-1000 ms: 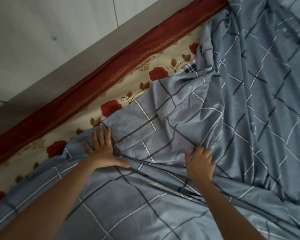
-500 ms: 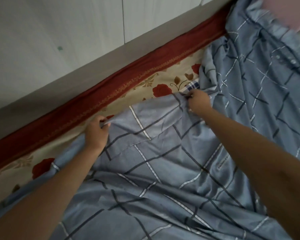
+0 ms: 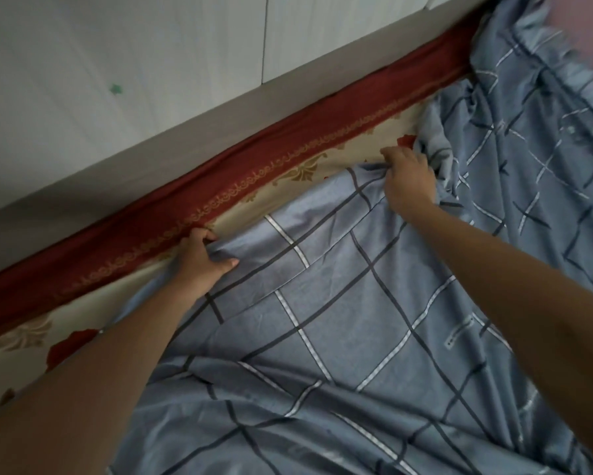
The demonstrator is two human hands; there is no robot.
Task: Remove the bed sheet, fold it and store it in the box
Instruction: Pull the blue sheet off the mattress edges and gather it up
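Observation:
A blue-grey bed sheet (image 3: 339,320) with dark and white grid lines lies rumpled over the bed, filling the lower and right part of the view. My left hand (image 3: 199,258) grips its folded edge near the red border of the cover beneath. Farther right, my right hand (image 3: 409,176) pinches the same edge, bunched into a peak. Between the two hands the edge runs taut and fairly straight. No box is in view.
Under the sheet lies a cream mattress cover (image 3: 353,156) with red roses and a dark red band (image 3: 219,186) along the far side. Beyond it runs a grey bed rail (image 3: 151,145) against a white panelled wall (image 3: 117,63). Something pink (image 3: 582,32) shows at the top right.
Both hands left the flat sheet, took hold of its edge and carried it toward the red band. The rose-patterned cover is now more covered, and the edge is stretched between the hands.

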